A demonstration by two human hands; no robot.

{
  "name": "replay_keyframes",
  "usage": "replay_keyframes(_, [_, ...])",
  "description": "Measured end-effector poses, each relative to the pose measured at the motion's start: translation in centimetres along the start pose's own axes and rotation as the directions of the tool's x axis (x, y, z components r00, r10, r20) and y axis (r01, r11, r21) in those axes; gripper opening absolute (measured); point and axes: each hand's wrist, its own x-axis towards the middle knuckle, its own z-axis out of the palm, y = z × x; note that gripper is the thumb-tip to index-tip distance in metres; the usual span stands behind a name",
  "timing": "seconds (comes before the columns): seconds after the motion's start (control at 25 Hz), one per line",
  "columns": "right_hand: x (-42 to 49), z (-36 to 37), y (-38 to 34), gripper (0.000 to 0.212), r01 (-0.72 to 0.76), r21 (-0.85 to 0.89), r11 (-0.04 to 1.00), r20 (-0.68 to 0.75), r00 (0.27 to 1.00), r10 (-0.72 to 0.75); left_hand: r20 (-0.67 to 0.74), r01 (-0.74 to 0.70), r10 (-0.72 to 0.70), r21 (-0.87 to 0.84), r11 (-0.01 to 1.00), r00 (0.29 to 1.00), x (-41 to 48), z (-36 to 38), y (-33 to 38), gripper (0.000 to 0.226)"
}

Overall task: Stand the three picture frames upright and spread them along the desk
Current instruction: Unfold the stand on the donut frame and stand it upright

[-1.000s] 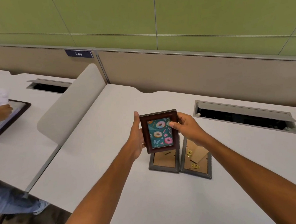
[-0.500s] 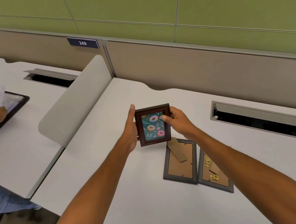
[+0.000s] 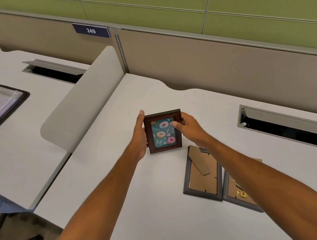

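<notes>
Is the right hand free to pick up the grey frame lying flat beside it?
Probably not yet. The right hand and left hand both grip the doughnut picture frame. The grey frame lies face down, uncovered, beside the right forearm, once that hand lets go.

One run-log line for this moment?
left hand + right hand: hold donut frame upright | two frames face-down on desk
</notes>
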Motion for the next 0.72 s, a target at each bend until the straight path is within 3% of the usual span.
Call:
replay_keyframes(0.32, [0.0, -0.4, 1.0, 0.023, -0.017, -0.004, 1.000, -0.003, 1.000, 0.017, 0.025, 0.018, -0.019, 0.036, 0.999, 1.000, 0.8, 0.1, -1.1, 0.098])
replay_keyframes(0.6, [-0.6, -0.6, 1.9, 0.034, -0.024, -0.020, 1.000, -0.009, 1.000, 0.023, 0.059, 0.027, -0.027, -0.001, 1.000, 0.998, 0.7, 0.0, -1.5, 0.106])
replay_keyframes(0.72, [-1.7, -1.4, 2.5, 0.046, -0.015, -0.017, 1.000, -0.048, 0.999, 0.014, -0.056, 0.002, -0.001, 0.015, 1.000, 0.998, -0.1, -0.3, -2.3, 0.101])
